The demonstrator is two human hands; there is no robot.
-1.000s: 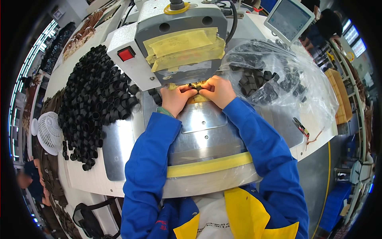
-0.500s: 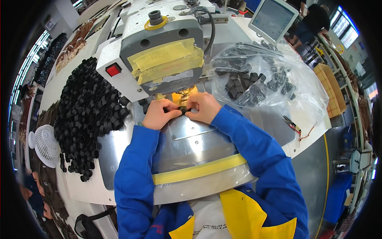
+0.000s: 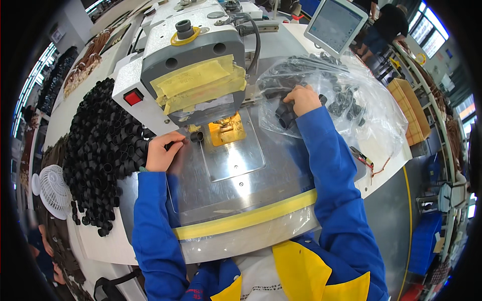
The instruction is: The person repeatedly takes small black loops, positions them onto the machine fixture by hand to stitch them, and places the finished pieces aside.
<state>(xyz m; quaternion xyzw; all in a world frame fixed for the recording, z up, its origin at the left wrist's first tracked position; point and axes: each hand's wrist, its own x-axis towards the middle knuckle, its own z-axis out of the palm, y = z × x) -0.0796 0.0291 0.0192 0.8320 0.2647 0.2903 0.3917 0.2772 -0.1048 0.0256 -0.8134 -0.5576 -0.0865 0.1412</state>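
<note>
My left hand (image 3: 164, 152) is by the right edge of a large pile of black fabric loops (image 3: 108, 135); its thumb and forefinger are slightly apart with nothing visible between them. Just to the right of its fingertips, a single black loop (image 3: 197, 136) rests on the metal plate. My right hand (image 3: 304, 99) reaches into a clear plastic bag (image 3: 374, 113) at the right, its fingers curled onto the black loops there. The fingertips are partly hidden. Between the hands, a lit brass-coloured area (image 3: 228, 131) shows under the head of a sewing machine (image 3: 193, 57).
A metal plate (image 3: 221, 190) with a yellow tape strip (image 3: 251, 214) covers the front. Small snips (image 3: 361, 156) lie at the right edge. A screen (image 3: 335, 25) stands behind the bag. A white fan (image 3: 52, 192) is at the left, and a person (image 3: 386, 30) is far right.
My hands have parted from under the machine head. The left moved left to the pile's edge; the right moved right and up into the bag. A loop now lies left of the lit area.
</note>
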